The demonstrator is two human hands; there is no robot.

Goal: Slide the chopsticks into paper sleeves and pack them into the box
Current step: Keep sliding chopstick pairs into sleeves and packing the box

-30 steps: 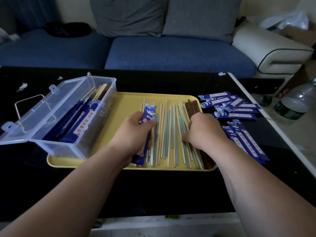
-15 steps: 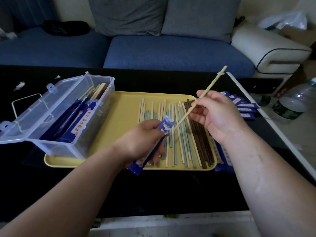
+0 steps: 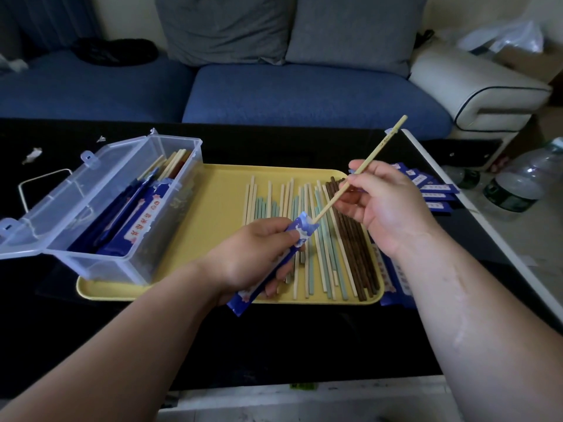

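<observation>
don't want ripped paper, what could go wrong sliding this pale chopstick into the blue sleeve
The tip of the pale wooden chopstick meets the mouth of the blue paper sleeve at a slant, so it may snag and tear the edge. The left hand grips the sleeve mid-length; its free lower end might buckle when the right hand pushes.

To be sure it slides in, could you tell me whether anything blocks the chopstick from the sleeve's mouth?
Nothing visible does: the chopstick in the right hand has its tip at the open end of the sleeve the left hand grips.
</observation>
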